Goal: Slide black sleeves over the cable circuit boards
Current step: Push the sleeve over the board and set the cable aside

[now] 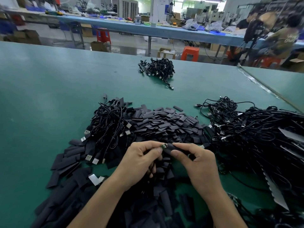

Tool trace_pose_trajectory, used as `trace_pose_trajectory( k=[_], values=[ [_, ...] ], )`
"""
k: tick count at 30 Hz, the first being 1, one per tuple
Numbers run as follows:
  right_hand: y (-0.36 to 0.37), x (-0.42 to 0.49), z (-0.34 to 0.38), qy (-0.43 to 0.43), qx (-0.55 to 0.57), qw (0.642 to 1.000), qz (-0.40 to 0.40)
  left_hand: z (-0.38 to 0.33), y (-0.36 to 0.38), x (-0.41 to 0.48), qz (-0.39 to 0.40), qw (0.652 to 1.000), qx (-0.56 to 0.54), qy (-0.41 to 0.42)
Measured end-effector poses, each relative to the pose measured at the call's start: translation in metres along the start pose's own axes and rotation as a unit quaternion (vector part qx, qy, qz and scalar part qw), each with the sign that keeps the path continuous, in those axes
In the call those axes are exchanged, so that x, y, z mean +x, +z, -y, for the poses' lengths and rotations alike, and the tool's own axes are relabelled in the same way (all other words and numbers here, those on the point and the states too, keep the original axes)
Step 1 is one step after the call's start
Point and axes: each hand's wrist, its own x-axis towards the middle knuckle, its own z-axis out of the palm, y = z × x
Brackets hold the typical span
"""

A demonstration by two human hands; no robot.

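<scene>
- Nearest me, loose sleeves (69, 163) lie scattered on the green table (41, 96), under and left of the person's forearms. A silver plug (95, 178) lies among them.
- The left hand (139, 160) is curled, with thumb and forefinger pinching a small green board (163, 146). Its cable (153, 168) drops away below the palm.
- The right hand (197, 163) pinches one black sleeve (172, 147) between thumb and forefinger, the other fingers folded in.
- The sleeve's open end meets the right end of the board, and the board's left part shows bare between the two hands. I cannot tell how far the board sits inside.
- Both hands are raised just above the sleeves below them.
- Behind the hands sits a heap (164, 122) of flat black sleeves in the middle of the table.
- Touching the heap on its left is a tangle (108, 122) of black cables with silver plugs sticking out.
- To the right, a bigger mass (255, 137) of cables spreads toward the table's right edge.
- Farther back, well apart from all this, a small bundle (158, 68) of cables lies by itself.
- Beyond the table's far edge are an orange stool (190, 53), cardboard boxes (166, 52) and a long blue bench (148, 31).
- At the far right, two people (283, 38) sit at the bench, too blurred to tell more.
</scene>
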Motion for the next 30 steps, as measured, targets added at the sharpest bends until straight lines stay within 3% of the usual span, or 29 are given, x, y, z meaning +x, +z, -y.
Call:
trace_pose_trajectory(
  k=[30],
  values=[
    [-0.0011, -0.0013, -0.0046, 0.007, 0.033, 0.995, 0.089, -0.0015, -0.0044, 0.0016, 0.010, 0.999, 0.020, -0.043]
  ],
)
